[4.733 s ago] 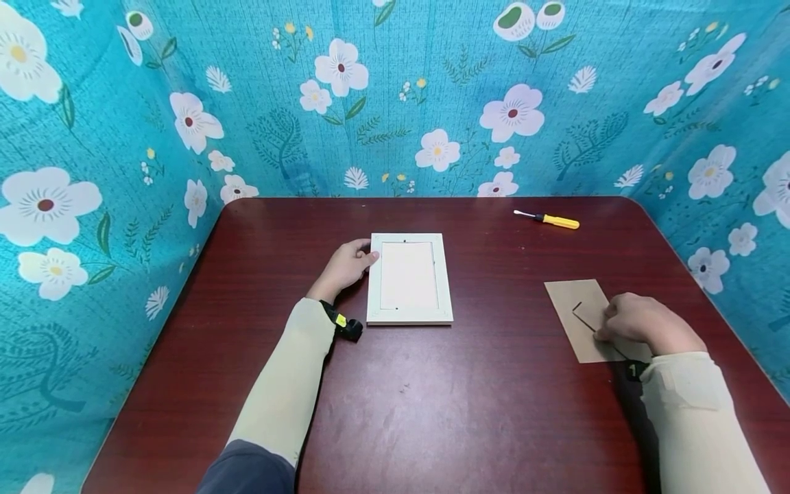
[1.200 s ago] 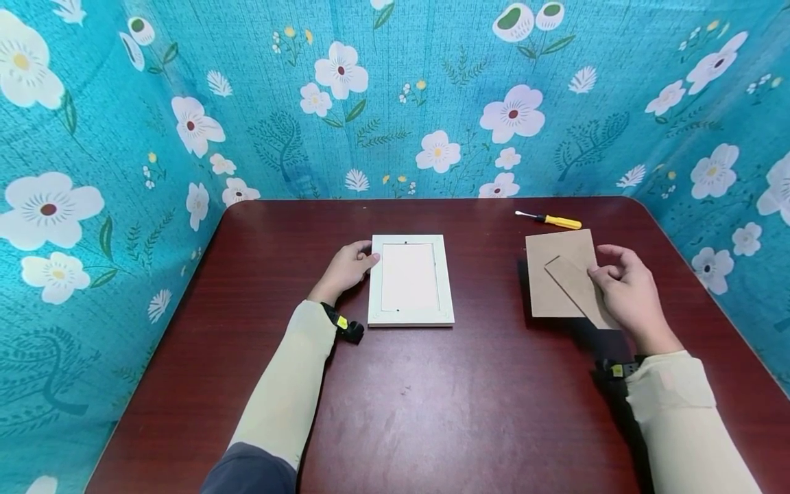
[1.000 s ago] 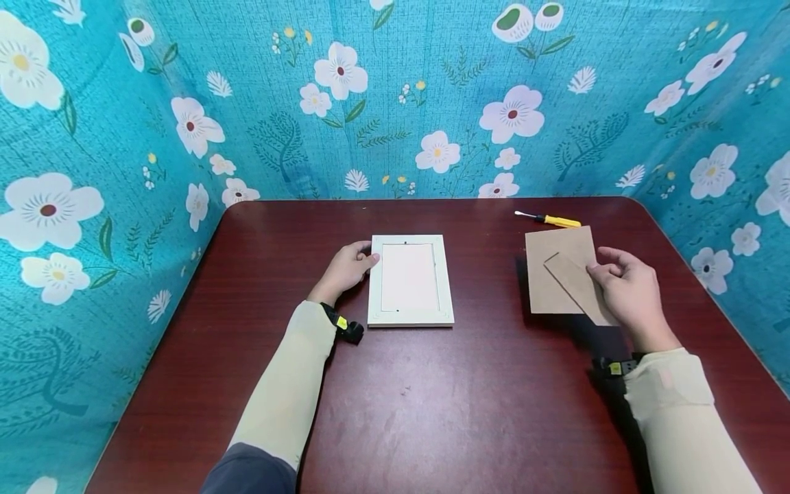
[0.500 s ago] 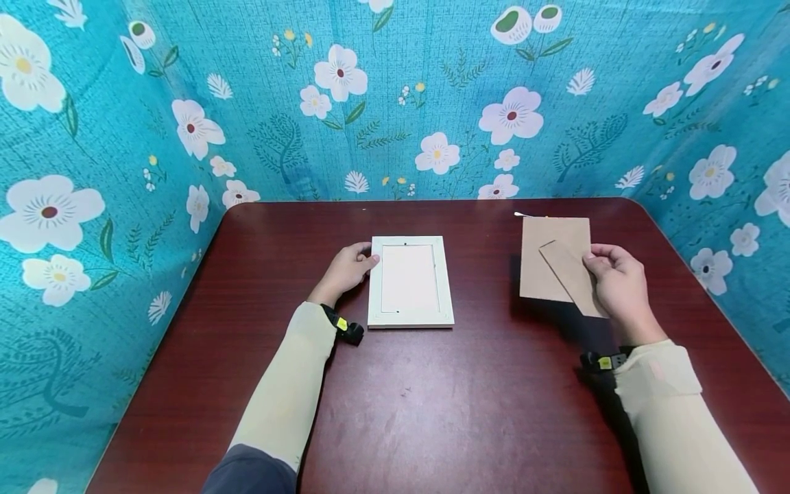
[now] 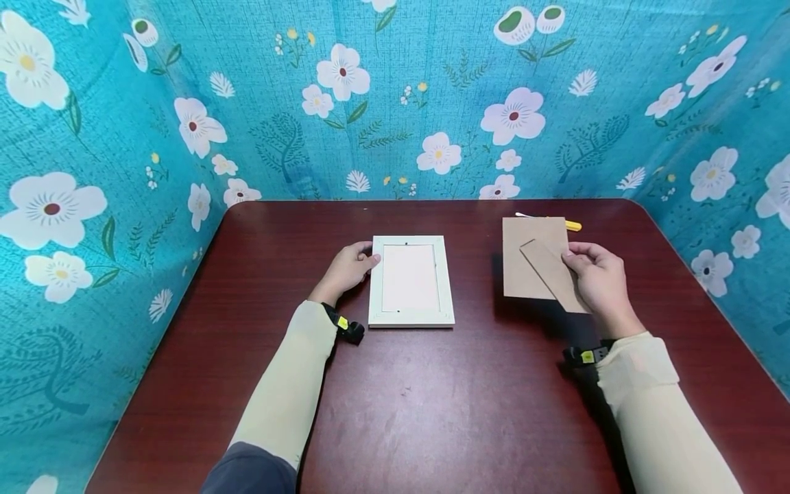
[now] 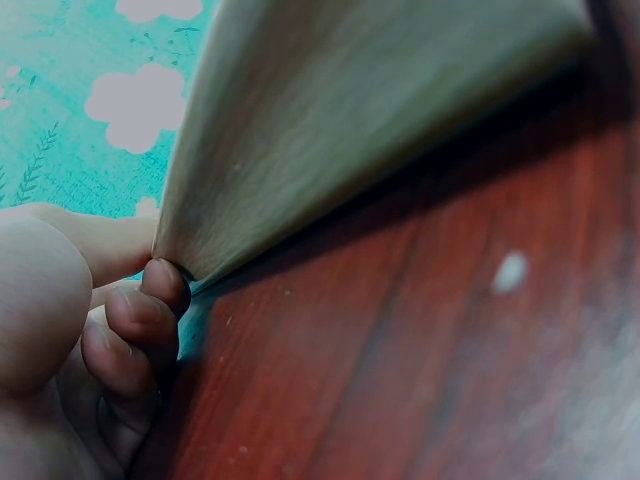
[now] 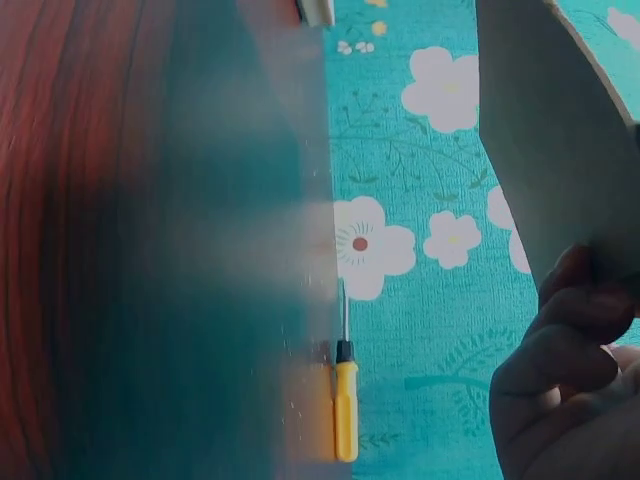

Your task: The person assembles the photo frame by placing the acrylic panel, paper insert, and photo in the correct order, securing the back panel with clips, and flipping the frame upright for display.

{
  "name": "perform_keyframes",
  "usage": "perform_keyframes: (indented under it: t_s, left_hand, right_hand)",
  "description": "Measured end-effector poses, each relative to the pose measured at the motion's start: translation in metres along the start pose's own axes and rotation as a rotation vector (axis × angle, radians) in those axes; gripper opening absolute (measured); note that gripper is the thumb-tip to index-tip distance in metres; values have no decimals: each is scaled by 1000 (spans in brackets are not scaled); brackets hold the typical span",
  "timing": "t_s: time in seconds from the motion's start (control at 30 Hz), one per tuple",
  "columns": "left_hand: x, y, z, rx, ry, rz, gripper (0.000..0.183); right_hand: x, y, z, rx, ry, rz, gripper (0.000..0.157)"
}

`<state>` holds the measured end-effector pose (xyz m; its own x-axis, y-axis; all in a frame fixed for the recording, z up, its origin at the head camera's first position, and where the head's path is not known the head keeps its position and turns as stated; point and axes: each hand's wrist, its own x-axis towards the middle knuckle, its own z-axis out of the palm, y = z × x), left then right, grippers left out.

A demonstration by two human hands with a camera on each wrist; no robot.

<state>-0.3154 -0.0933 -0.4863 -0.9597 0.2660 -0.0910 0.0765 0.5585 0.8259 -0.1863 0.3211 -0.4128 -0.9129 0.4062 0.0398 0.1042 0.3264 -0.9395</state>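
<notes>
A white picture frame (image 5: 376,295) lies face down left of the table's middle, a white sheet (image 5: 409,278) showing in its opening and small dark tabs around it. My left hand (image 5: 347,269) pinches its left edge, thumb on top; the left wrist view has the thumb and fingertips at a corner of the frame (image 6: 350,100). Above the table on the right, my right hand (image 5: 601,281) grips a brown backing board (image 5: 524,237) by its right edge. A slanted easel leg (image 5: 552,271) lies across that board. In the right wrist view the fingers curl under the board (image 7: 560,140).
A yellow-handled screwdriver (image 7: 346,410) lies near the table's far edge, partly hidden behind the board in the head view. The dark red table (image 5: 432,412) ends at a blue flowered curtain (image 5: 395,103) at the back and sides.
The right hand has picked the backing board up off the table, turned it more upright and carried it left towards the frame. The left hand and frame have stayed in place.
</notes>
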Motion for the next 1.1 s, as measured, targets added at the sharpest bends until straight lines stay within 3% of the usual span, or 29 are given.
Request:
perform_keyframes:
  t_s: [0.6,1.1]
  left_hand:
    - [0,1,1,13,3,-9,54]
    - [0,2,1,-5,-3,-11,53]
  right_hand:
    - [0,-4,29,56,-108,-23,37]
    - [2,-2,51,41,-113,-35,36]
